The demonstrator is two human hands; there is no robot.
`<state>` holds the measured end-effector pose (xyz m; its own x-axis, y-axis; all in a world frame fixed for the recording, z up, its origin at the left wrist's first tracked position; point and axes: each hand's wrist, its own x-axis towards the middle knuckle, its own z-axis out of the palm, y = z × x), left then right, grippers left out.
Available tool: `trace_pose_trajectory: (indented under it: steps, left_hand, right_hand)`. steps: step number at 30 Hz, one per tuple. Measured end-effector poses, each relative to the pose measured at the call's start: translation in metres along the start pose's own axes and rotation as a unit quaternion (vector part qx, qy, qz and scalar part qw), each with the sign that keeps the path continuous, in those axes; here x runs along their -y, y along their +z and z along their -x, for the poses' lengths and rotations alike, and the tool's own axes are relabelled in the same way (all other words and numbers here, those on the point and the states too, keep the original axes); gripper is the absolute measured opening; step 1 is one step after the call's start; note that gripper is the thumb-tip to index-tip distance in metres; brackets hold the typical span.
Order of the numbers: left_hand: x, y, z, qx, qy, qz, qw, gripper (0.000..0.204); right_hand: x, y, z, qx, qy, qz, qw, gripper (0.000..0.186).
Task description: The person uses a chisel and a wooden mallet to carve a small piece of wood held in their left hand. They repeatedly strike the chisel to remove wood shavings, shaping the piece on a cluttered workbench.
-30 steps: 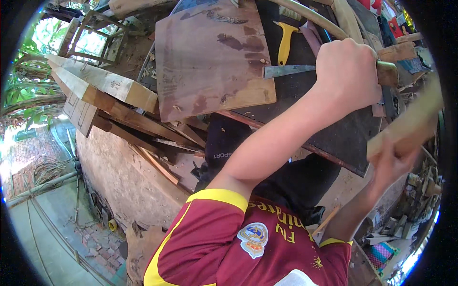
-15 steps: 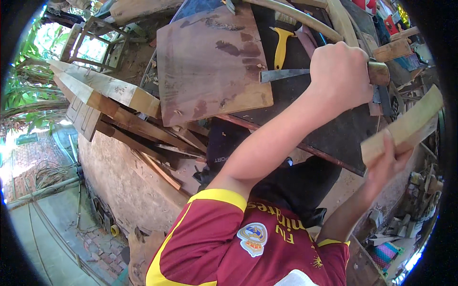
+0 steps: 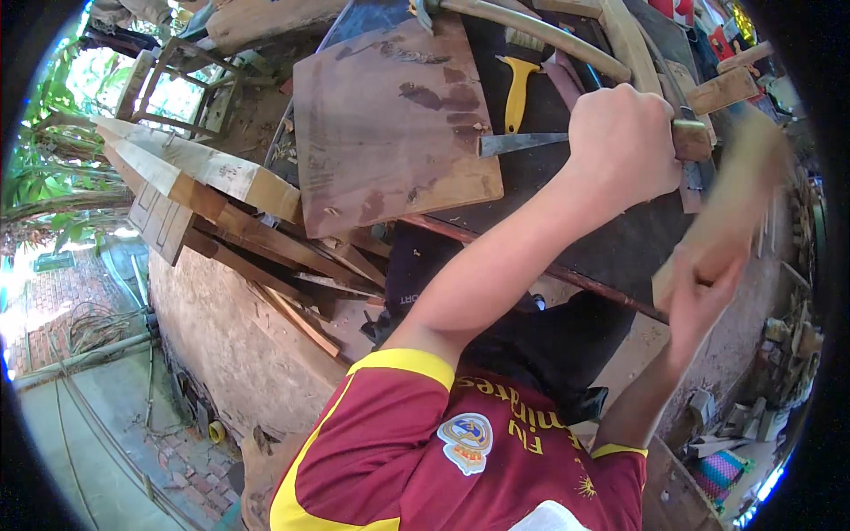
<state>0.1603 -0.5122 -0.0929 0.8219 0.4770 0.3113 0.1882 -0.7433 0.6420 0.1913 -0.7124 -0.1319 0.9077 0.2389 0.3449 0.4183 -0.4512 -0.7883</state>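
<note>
My left hand [image 3: 620, 142] is wrapped round the wooden handle of a chisel [image 3: 529, 142]. The butt of that handle sticks out on the hand's right side. The chisel's flat metal blade points left, its tip at the right edge of a brown wooden board [image 3: 381, 133]. Whether the tip presses into the wood, I cannot tell. On the right, my right hand [image 3: 706, 288] grips the near end of a thick wooden block [image 3: 748, 190], raised and smeared by motion. Its far end stands a little right of the chisel's butt.
A yellow-handled brush [image 3: 521, 88] and a hammer [image 3: 531, 31] lie on the dark bench [image 3: 611, 248] beyond my left hand. Long timber pieces [image 3: 239, 190] lean at the left. A small wooden block [image 3: 722, 91] lies at the far right.
The wooden block in my right hand has swung up and leftward, closer to the chisel's butt. My left hand and the chisel have shifted slightly left.
</note>
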Motion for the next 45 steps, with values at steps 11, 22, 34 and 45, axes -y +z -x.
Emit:
trace_pose_trajectory:
  steps: [11, 22, 34, 45]
  left_hand:
    - [0.004, 0.009, 0.004, 0.007, 0.017, -0.03, 0.999, 0.022]
    - [0.006, 0.007, 0.003, -0.056, 0.044, -0.013, 0.997, 0.019]
    - [0.007, 0.002, 0.005, -0.043, 0.013, -0.042, 0.998, 0.02]
    - [0.002, -0.004, 0.001, -0.01, 0.005, -0.007, 1.0, 0.02]
  right_hand:
    - [-0.005, -0.026, -0.006, 0.08, 0.046, 0.016, 0.996, 0.074]
    - [-0.008, -0.022, 0.011, 0.045, -0.084, 0.083, 0.992, 0.075]
    - [0.0, -0.017, 0.002, -0.012, -0.075, 0.102, 0.992, 0.072]
    - [0.017, -0.002, 0.006, 0.057, -0.089, 0.088, 0.991, 0.071]
